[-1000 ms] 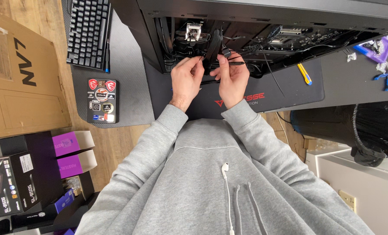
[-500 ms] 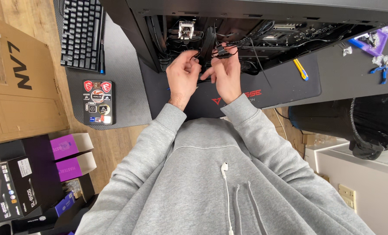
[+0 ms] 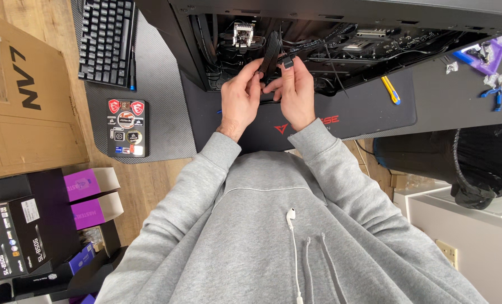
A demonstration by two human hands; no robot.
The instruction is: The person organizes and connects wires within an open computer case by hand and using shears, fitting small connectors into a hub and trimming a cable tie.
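Flat black cable [image 3: 271,53]: pinched by left hand [image 3: 241,98] and right hand [image 3: 296,93], fingers closed on it, before open computer case [image 3: 341,34]; keyboard [image 3: 106,40] far left

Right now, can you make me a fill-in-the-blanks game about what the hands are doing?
1. Both hands, left hand and right hand, hold a flat black ____.
2. The keyboard lies to the ____ of the open computer case.
3. The person's sweatshirt is ____.
4. The two small boxes on the floor are ____.

Missing words: cable; left; grey; purple
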